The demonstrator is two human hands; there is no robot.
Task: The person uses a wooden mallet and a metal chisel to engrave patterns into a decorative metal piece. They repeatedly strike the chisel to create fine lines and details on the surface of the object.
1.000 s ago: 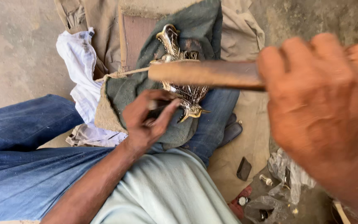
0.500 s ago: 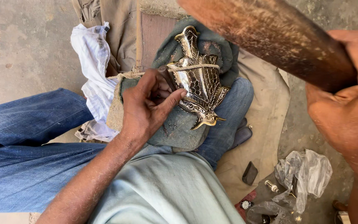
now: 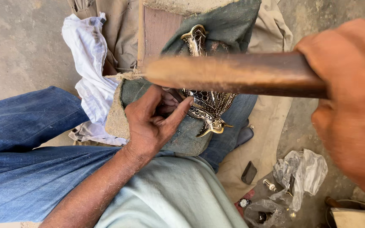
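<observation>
An ornate black and gold metal piece (image 3: 208, 105) with engraved patterns lies on a dark green padded cloth (image 3: 224, 25) over my lap. My left hand (image 3: 153, 122) rests on the cloth beside it, fingers pinched together at the piece's left edge; what it pinches is too small to tell. My right hand (image 3: 351, 109) is close to the camera at the right, shut on a thick brown wooden handle (image 3: 233, 74) that stretches sideways across the metal piece and hides its middle.
A white rag (image 3: 87, 63) lies at the left of the pad. Beige cloth (image 3: 267, 126) covers the ground under it. Crumpled clear plastic (image 3: 300, 169), a small dark block (image 3: 249, 172) and small metal bits sit at the lower right. Concrete floor (image 3: 17, 46) surrounds.
The wooden handle has swung down from the upper right to lie level across the metal piece. My left hand stays at the piece's left edge.
</observation>
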